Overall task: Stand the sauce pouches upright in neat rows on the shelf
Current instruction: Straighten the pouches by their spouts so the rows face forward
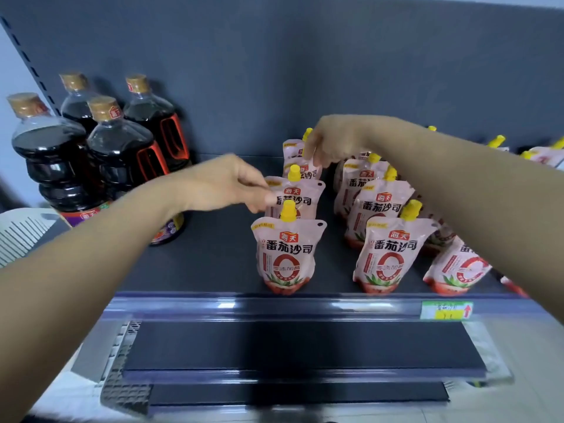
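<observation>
The left forearm (91,254) and right forearm (476,190) are bare along all the length that shows, slim and smooth. The left hand (225,184) and right hand (332,138) are bare as well, their fingers (250,178) too blurred to make out nails.

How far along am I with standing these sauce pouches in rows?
Done: the left row's front pouch and the middle row stand upright. In hand: your left hand pinches the second pouch, your right hand grips the rear pouch behind it. Left: the leaning pouch at front right, and loose pouches at back right, look unsorted.
</observation>
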`<action>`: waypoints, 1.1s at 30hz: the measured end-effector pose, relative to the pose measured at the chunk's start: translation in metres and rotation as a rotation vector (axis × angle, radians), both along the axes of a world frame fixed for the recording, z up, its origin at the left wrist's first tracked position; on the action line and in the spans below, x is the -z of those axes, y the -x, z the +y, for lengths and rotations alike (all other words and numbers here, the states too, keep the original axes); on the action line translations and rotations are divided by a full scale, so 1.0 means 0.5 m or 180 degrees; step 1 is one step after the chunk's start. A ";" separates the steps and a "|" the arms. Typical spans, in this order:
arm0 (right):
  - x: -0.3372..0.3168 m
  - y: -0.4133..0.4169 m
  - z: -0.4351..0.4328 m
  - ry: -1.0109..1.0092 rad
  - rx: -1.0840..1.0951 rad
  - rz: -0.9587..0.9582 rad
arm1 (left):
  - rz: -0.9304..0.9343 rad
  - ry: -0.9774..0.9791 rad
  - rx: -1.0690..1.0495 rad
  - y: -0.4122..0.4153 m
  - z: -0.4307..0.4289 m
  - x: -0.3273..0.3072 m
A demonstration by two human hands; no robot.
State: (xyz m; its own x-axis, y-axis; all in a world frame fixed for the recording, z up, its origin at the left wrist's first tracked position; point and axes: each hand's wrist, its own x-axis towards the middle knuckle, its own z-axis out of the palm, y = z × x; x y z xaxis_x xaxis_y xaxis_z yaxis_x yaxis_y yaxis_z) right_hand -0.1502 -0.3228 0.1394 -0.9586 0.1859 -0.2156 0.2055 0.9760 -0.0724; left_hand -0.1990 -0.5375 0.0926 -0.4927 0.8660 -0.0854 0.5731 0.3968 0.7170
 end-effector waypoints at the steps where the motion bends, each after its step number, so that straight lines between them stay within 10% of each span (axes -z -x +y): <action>1: -0.006 0.002 0.007 -0.0002 0.0079 0.0158 | 0.0044 -0.0206 -0.0155 0.016 0.002 -0.006; 12: 0.012 0.102 0.103 -0.0767 0.0414 0.0460 | 0.0471 -0.0029 -0.0637 0.144 0.165 0.014; 33: 0.062 0.254 0.120 -0.0033 -0.0172 -0.0062 | 0.0748 0.0207 -0.0571 0.220 0.230 0.065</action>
State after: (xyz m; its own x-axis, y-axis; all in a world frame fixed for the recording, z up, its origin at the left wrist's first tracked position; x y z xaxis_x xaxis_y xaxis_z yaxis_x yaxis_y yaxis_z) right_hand -0.2774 -0.2626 0.1083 -0.9629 0.1364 -0.2328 0.1539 0.9863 -0.0588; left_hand -0.3091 -0.4223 0.0603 -0.6501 0.7599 -0.0033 0.6370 0.5473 0.5428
